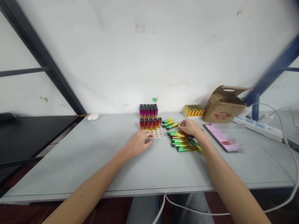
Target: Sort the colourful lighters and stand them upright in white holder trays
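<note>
Red-orange lighters [150,124] stand upright in the back rows of a pale tray [159,134] with round holes. My left hand [140,140] rests at the tray's front left, fingers bent over its holes; whether it holds anything is hidden. Behind the tray stands a block of purple lighters [148,111]. To the right, several green-yellow lighters [179,144] lie flat in a loose pile. My right hand [189,127] is over the back of this pile, fingertips pinched at a small yellow end; the object itself is mostly hidden. A few more green lighters [168,122] lie behind.
A yellow set of upright cylinders [193,110] stands by the wall, beside an open cardboard box [223,107]. At the right are a phone [221,137], a power strip [259,127] and white cables. A white oval object [93,117] lies at the back left.
</note>
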Demonstrator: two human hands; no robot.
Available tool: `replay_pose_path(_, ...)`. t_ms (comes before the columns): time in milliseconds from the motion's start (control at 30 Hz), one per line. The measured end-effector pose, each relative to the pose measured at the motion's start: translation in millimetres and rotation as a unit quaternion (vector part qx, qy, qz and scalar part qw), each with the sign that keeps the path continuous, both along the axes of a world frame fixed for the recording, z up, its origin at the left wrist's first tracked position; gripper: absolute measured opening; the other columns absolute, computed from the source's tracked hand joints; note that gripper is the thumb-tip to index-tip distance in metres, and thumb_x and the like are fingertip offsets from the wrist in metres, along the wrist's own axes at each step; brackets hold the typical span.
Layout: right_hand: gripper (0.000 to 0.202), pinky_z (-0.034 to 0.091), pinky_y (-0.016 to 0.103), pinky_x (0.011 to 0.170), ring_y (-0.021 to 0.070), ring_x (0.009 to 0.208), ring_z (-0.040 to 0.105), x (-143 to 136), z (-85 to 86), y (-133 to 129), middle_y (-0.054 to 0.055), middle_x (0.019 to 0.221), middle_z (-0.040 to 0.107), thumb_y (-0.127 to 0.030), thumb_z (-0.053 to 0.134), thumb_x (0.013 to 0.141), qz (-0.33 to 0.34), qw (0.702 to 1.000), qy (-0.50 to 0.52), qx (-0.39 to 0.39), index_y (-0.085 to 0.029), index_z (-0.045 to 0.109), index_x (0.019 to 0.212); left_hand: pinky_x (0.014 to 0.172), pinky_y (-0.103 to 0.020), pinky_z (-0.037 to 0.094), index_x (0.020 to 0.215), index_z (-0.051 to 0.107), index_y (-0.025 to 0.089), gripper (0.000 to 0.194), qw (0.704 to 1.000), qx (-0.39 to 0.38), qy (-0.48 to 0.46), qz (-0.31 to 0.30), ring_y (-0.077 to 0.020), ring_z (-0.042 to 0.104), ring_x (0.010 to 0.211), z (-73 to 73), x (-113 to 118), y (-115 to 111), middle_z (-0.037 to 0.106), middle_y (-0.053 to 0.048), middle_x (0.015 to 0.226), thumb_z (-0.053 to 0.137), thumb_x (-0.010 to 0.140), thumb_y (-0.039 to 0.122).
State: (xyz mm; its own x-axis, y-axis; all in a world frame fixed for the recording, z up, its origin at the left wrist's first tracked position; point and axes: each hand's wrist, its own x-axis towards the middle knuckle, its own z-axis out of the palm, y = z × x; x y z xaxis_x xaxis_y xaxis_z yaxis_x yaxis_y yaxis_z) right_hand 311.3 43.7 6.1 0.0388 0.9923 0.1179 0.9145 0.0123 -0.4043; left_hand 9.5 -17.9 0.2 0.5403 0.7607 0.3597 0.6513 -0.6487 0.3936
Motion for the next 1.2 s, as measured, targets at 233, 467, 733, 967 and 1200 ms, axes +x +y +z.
replay_pose_path(233,0.028,0.048,0.034,0.074,0.0222,0.076,0.067,-6,22.7,-3,0.008,0.085,0.071,-0.040,0.061,0.077,-0.033,0.959,0.205,0.193,-0.016,0.069,0.089,0.085,-0.036,0.048,0.094,0.063,0.021,0.016,1.000,0.011,-0.011,-0.007,-0.0214,0.062,0.096,1.2,2,-2,0.069,-0.006,0.100,0.048,0.089,0.021)
replay_pose_path(467,0.031,0.049,0.028,0.060,0.0119,0.052,0.056,-53,27.0,-19,-0.006,0.055,0.052,-0.045,0.072,0.070,0.102,0.800,0.579,0.119,-0.022,0.053,0.077,0.083,-0.034,0.050,0.101,0.063,0.020,0.019,0.997,-0.015,-0.075,0.023,-0.0197,0.063,0.092,-1.9,4,-2,0.068,-0.007,0.100,0.049,0.089,0.025)
replay_pose_path(733,0.032,0.054,0.029,0.069,0.0152,0.066,0.068,-96,15.7,-38,-0.001,0.074,0.066,-0.044,0.075,0.067,0.157,0.723,0.670,-0.060,-0.021,0.057,0.080,0.072,-0.028,0.052,0.114,0.061,0.019,0.032,0.976,-0.107,-0.187,0.025,-0.0159,0.063,0.081,2.5,7,-1,0.069,-0.003,0.089,0.051,0.092,0.039)
replay_pose_path(967,0.031,0.053,0.028,0.071,0.0141,0.075,0.064,-100,7.9,-40,0.002,0.084,0.070,-0.047,0.073,0.073,0.196,0.783,0.589,-0.044,-0.019,0.066,0.085,0.077,-0.029,0.053,0.123,0.061,0.021,0.038,0.945,-0.126,-0.303,0.002,-0.0146,0.061,0.086,6.9,7,-1,0.055,-0.010,0.133,0.046,0.094,0.042)
replay_pose_path(1200,0.033,0.049,0.026,0.064,0.0148,0.073,0.062,-101,8.0,-42,0.002,0.079,0.069,-0.049,0.074,0.072,0.197,0.813,0.548,0.021,-0.019,0.066,0.082,0.079,-0.030,0.050,0.102,0.063,0.016,0.039,0.917,-0.137,-0.373,0.044,-0.0165,0.060,0.087,13.6,7,-1,0.066,-0.009,0.103,0.039,0.096,0.045)
